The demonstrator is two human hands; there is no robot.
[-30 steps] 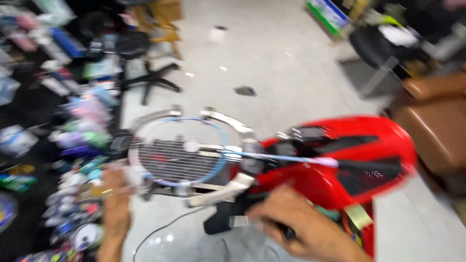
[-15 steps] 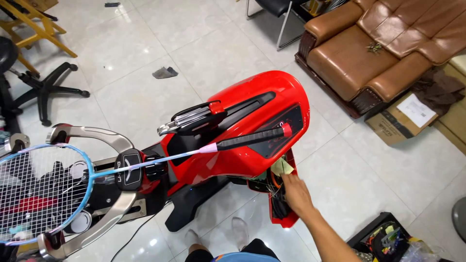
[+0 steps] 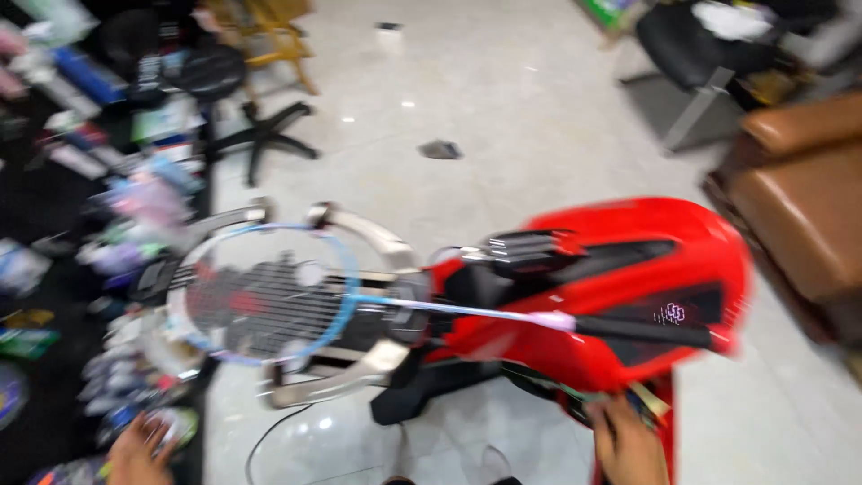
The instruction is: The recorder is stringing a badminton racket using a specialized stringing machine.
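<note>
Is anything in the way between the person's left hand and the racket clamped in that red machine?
Partly. The left hand sits low by blurred clutter, and the machine's silver clamp frame curves around the near edge of the racket. The right hand is under the red machine.

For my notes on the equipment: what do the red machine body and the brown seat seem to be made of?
Red machine body: probably moulded plastic, glossy, judging by its smooth curved shell and soft highlights. Brown seat: looks like leather or imitation leather, with a padded shape and dull sheen; blur leaves it open.
</note>
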